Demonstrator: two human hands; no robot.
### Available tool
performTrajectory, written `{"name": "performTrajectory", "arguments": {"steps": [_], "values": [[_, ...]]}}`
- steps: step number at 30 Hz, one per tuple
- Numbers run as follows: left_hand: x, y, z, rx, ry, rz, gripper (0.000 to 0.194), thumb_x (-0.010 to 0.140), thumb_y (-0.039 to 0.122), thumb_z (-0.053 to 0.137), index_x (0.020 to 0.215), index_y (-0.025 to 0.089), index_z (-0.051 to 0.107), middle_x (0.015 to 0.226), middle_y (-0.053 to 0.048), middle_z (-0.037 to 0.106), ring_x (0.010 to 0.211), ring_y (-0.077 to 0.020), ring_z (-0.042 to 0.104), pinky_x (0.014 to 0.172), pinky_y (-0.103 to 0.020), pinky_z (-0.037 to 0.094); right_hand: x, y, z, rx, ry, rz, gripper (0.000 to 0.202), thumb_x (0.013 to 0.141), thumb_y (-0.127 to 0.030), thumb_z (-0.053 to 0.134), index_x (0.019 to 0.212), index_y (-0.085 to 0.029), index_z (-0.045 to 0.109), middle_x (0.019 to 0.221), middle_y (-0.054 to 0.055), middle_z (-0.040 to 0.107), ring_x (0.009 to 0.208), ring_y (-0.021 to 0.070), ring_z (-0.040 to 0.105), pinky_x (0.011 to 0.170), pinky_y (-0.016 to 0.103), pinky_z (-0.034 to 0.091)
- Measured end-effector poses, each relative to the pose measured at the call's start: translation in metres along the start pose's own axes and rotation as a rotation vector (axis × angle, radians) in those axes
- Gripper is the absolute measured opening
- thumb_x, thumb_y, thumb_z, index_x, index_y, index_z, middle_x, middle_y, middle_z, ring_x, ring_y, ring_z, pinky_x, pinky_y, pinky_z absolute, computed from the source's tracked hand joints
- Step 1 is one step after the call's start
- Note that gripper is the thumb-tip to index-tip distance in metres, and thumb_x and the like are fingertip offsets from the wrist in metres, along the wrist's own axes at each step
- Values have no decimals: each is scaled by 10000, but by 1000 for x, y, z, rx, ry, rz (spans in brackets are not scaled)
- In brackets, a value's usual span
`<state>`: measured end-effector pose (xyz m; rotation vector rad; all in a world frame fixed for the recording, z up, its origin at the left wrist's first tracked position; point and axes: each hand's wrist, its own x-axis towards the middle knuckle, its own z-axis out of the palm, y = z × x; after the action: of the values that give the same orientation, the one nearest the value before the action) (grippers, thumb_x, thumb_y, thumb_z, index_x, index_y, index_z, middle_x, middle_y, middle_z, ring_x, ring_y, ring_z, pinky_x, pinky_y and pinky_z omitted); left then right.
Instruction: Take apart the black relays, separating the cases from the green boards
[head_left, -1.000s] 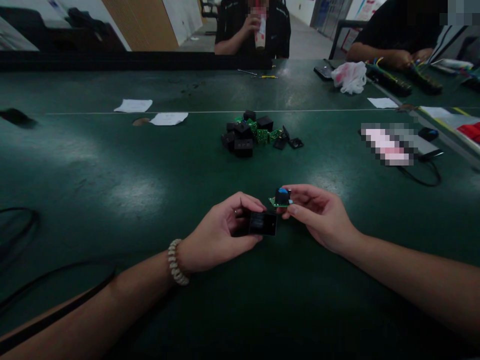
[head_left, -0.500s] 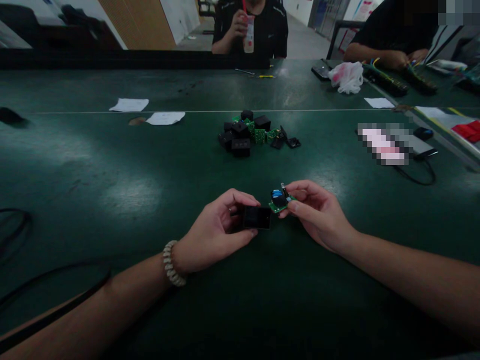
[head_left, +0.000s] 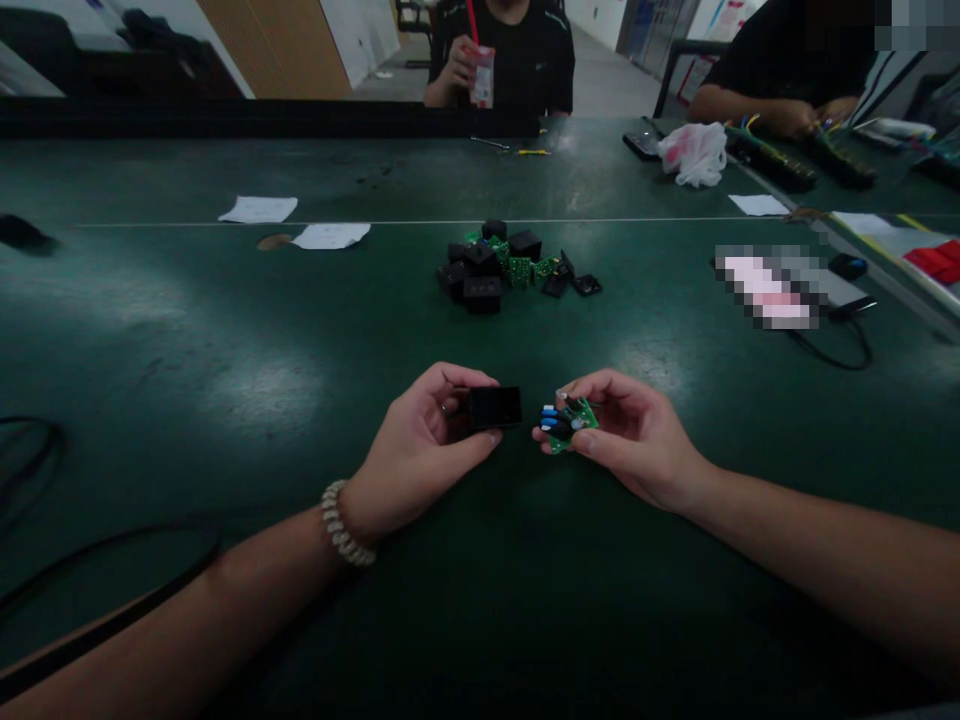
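Observation:
My left hand (head_left: 424, 440), with a beaded bracelet at its wrist, grips a small black plastic case (head_left: 495, 407) between thumb and fingers. The case's dark hollow side faces me. Just to its right, my right hand (head_left: 637, 435) pinches a green circuit board (head_left: 583, 412) carrying blue and black components. A narrow gap separates the board from the case. Farther back on the green table (head_left: 375, 330) lies a pile of black cases (head_left: 481, 292) mixed with green circuit boards (head_left: 519, 271) and small black plastic parts (head_left: 587, 285).
Slips of paper (head_left: 331, 236) lie at the back left. A crumpled plastic bag (head_left: 694, 155) sits at the back right, with a pixelated phone-like item (head_left: 769, 290) nearer. Black cables (head_left: 105, 555) run along the left. Across the table, one person holds a drink cup (head_left: 483, 78); another works at right.
My left hand has moved slightly left and away with the case. The circuit board has turned in my right hand and dropped slightly. The person opposite has shifted the cup left.

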<state>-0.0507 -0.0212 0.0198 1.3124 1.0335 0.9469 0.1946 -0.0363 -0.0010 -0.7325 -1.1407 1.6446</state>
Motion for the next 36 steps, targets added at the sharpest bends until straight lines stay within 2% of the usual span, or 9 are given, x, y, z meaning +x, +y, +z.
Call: {"name": "performTrajectory", "arguments": {"steps": [7,11,14,17,25,30,36], "values": [[3,-2,-2,-38,-18,-37,433,747,129,887,1114,179,663,1160,-74,753,1114,-245,736,1015,-434,613,-5,3,4,46,-77,102,370,789,-180,948,1122,-224,794,1045,32,815,907,144,798,832,276,676],[3,-2,-2,-45,-22,-36,414,747,112,879,1097,177,668,1142,-62,750,1088,-225,732,999,-403,608,-5,4,5,143,-110,169,393,815,-207,939,1174,-231,780,1059,34,828,902,161,823,839,306,690],[3,-2,-2,-49,-9,-27,411,749,113,874,1099,175,669,1140,-65,746,1084,-224,726,990,-398,606,-4,1,6,202,-138,200,325,867,-240,905,1162,-221,770,1039,41,831,912,179,836,821,320,703],[3,-4,-3,-43,0,-14,408,758,128,879,1103,188,669,1150,-67,747,1086,-233,727,983,-409,613,-2,-4,7,209,-147,205,258,899,-277,880,1123,-210,773,1002,40,832,897,174,841,776,280,701],[6,-3,-3,-60,11,-11,433,730,121,892,1096,183,669,1143,-55,752,1079,-218,731,991,-391,608,-1,-6,7,235,-140,222,243,913,-290,869,1126,-208,783,985,35,828,855,156,834,753,261,695],[10,6,-6,6,-9,7,432,732,125,890,1098,170,664,1157,-67,752,1083,-223,737,1021,-413,605,-2,-3,5,212,-130,198,270,870,-218,896,1120,-230,794,1029,23,816,851,141,805,791,301,703],[15,4,-15,24,10,14,464,722,140,906,1111,168,654,1153,-69,762,1094,-232,748,1032,-424,612,-3,0,3,127,-103,197,403,763,-99,946,1114,-246,812,1029,-2,814,885,98,766,803,210,654]]}}
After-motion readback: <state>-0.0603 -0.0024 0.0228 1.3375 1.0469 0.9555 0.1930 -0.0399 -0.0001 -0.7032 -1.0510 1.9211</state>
